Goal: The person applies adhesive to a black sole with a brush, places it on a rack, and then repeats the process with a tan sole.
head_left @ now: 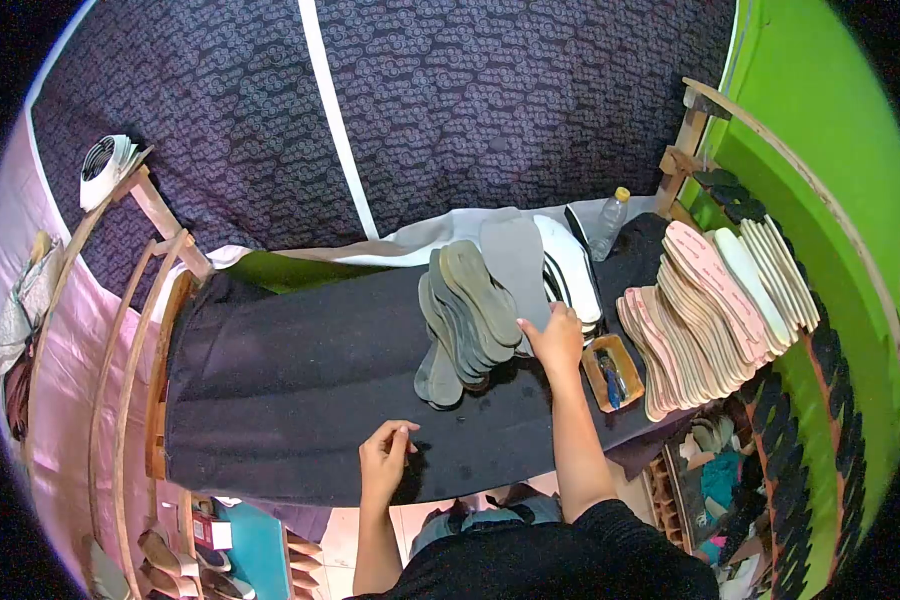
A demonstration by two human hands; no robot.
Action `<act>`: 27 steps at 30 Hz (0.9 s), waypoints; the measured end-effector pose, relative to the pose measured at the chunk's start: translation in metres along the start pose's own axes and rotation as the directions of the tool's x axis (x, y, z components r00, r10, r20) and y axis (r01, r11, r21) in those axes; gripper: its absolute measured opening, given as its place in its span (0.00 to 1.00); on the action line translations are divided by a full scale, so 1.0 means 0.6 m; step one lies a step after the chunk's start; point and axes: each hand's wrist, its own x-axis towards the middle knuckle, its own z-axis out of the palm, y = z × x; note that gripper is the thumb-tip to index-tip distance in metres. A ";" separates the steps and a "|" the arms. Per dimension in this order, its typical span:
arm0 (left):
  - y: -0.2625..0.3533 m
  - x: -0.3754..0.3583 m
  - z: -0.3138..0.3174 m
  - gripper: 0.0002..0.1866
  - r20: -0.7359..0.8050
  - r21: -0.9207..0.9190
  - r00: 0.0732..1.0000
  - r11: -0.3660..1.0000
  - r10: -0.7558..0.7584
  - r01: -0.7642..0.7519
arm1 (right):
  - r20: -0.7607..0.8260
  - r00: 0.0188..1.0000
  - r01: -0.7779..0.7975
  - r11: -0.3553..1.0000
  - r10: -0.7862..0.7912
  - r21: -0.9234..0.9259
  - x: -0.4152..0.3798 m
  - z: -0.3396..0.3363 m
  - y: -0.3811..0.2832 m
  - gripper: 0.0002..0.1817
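My right hand (558,342) is at the near end of a grey sole-shaped sheet (513,255), thumb on its left side and fingers by its right edge. To the left of that sheet, overlapping grey-green shoe soles (470,310) lie fanned in a pile. White sole-shaped pieces with dark edges (570,260) are stacked just right of it. My left hand (382,462) hovers over the near part of the dark cloth, fingers loosely curled and apart, with nothing visible in them.
The dark cloth-covered table (280,370) carries a small box with tools (613,375), a clear bottle (608,225) and fanned pink and cream insoles (700,310) on the right. Wooden rails (120,400) stand at the left; shoes (170,565) sit below. Black pieces (780,430) hang at right.
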 end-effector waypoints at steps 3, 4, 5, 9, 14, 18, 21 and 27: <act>-0.005 0.005 0.005 0.10 0.021 0.018 1.000 1.000 -0.009 0.009 | -0.093 0.994 0.059 0.995 -0.052 0.076 0.005 -0.004 -0.013 0.22; -0.009 0.007 0.007 0.10 0.024 0.015 1.000 1.000 -0.005 0.005 | -0.056 0.998 -0.004 0.991 0.012 0.137 0.006 -0.012 -0.021 0.18; -0.012 0.009 0.007 0.10 0.024 0.016 1.000 1.000 -0.006 0.006 | -0.014 0.997 -0.069 0.978 0.073 0.195 0.004 -0.021 -0.031 0.15; -0.001 0.018 0.012 0.11 0.131 -0.080 0.991 0.997 0.011 -0.001 | -0.348 0.935 0.226 0.863 -0.063 0.452 -0.032 -0.058 -0.056 0.13; 0.036 0.030 0.058 0.39 0.319 -0.823 0.919 0.548 0.230 0.148 | 0.050 0.942 0.151 0.552 -0.332 0.820 -0.166 -0.087 -0.081 0.15; 0.070 0.035 0.092 0.50 0.326 -0.895 0.926 0.377 0.190 0.237 | 0.504 0.773 -0.191 0.617 -0.385 0.763 -0.244 -0.084 -0.078 0.14; 0.043 0.046 0.101 0.46 0.457 -0.881 0.823 0.300 0.337 0.366 | 0.371 0.853 -0.070 0.624 -0.367 0.778 -0.251 -0.106 -0.054 0.12; 0.047 0.040 0.100 0.45 0.411 -0.882 0.907 0.291 0.090 0.371 | -0.513 0.806 0.377 0.924 -0.294 0.062 -0.217 -0.185 0.052 0.21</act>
